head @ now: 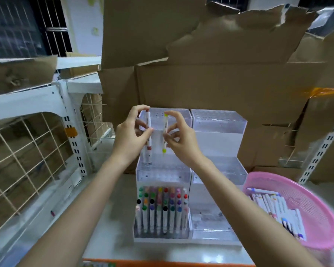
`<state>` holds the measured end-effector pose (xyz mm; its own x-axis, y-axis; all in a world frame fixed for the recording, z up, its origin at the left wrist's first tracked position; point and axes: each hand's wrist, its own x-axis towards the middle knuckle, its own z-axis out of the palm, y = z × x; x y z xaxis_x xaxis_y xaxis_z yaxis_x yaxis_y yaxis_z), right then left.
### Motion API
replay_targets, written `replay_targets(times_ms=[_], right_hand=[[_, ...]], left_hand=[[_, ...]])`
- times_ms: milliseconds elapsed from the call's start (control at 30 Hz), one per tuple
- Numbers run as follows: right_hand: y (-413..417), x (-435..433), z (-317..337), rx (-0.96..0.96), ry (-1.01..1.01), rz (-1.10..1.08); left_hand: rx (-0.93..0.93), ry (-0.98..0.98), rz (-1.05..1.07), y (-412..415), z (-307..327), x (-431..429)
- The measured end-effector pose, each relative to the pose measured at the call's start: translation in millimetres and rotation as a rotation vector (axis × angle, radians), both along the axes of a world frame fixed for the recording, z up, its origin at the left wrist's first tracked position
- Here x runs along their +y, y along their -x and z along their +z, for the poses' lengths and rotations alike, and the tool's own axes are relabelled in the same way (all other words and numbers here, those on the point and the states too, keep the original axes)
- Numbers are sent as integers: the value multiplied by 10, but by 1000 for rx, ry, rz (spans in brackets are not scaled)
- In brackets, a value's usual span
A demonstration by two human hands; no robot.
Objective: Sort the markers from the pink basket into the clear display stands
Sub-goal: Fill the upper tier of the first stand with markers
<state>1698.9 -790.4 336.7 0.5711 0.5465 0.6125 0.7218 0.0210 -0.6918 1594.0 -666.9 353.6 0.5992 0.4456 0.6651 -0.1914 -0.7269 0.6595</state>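
Note:
Two clear tiered display stands sit side by side on the table, the left stand [162,172] and the right stand [220,170]. The left stand's bottom tier holds several upright markers [162,209] with coloured caps. My left hand [131,135] pinches a white marker with a reddish-brown end [148,135] upright over the left stand's middle tier. My right hand [179,135] pinches a white marker with a yellow-green end [164,135] upright beside it. The pink basket [316,218] at the right holds several more white markers [278,209].
Torn brown cardboard boxes [220,83] stand stacked right behind the stands. A white metal shelf with wire grid panels [27,141] runs along the left. A slotted shelf upright [320,153] leans at the far right. An orange strip [162,264] lines the table's near edge.

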Motion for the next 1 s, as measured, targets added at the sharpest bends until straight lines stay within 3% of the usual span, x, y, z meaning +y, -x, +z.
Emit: replay_targets(times_ms=[267,733,1000], right_hand=[[14,195,-133,-101,-114,-119],[-36,317,-377,-128,-223,-200],[-63,331,-420,-168,-190,-236]], left_hand=[[-144,-42,-75,-157,-92,178],[-102,-69,-130,-311,-245,283],[-91,-263,-30,-384,-323,265]])
